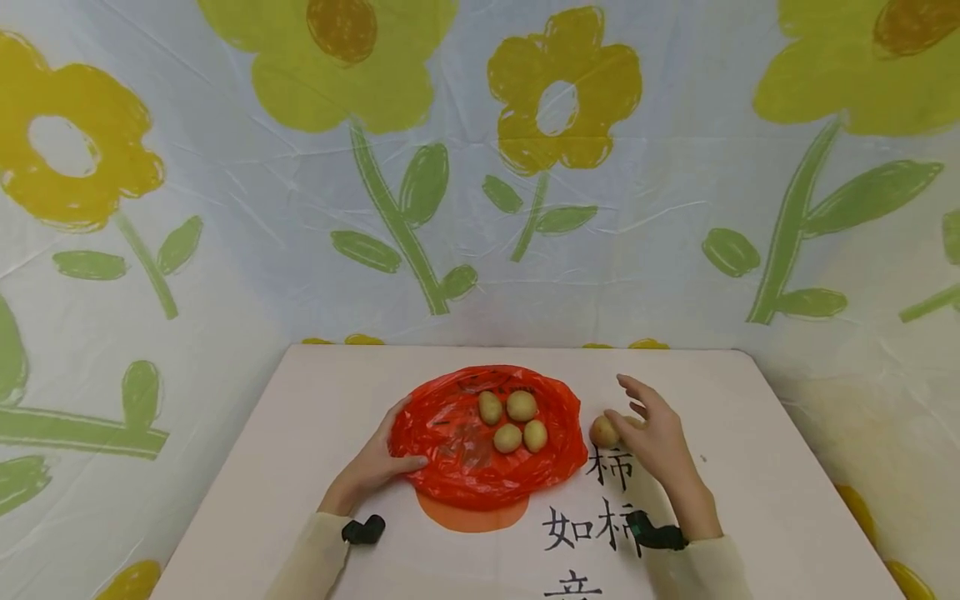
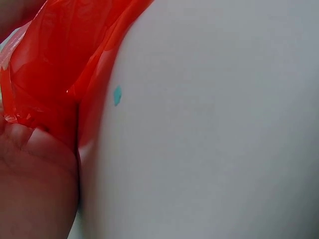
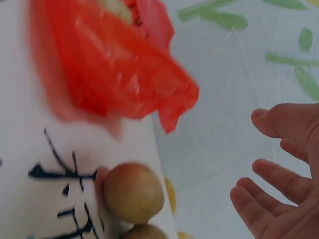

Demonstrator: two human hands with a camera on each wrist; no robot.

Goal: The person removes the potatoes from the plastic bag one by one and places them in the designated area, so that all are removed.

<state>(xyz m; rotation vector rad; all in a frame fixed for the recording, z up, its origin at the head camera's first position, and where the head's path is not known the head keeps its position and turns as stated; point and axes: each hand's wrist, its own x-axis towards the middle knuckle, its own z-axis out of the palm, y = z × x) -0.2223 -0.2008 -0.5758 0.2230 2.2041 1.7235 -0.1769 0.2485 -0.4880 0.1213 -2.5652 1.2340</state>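
A red plastic bag (image 1: 450,479) lies spread on the table, with several potatoes (image 1: 521,406) in its right half. My left hand (image 1: 375,462) holds the bag's left side, thumb on the near rim and fingers along the far left. In the left wrist view, red plastic (image 2: 55,64) lies between the thumb and fingers. To the right of the bag sits a loose potato (image 1: 603,432); a second potato (image 3: 145,233) touches it, partly hidden by the hand in the head view. My right hand (image 1: 656,437) hovers by these two, fingers apart, holding nothing.
The white table (image 1: 300,400) carries black brushed characters (image 1: 577,529) and an orange printed shape (image 1: 472,515) at the bag's near edge. A cloth with painted flowers (image 1: 390,200) hangs behind and at both sides. Dark bands (image 1: 363,530) circle both wrists.
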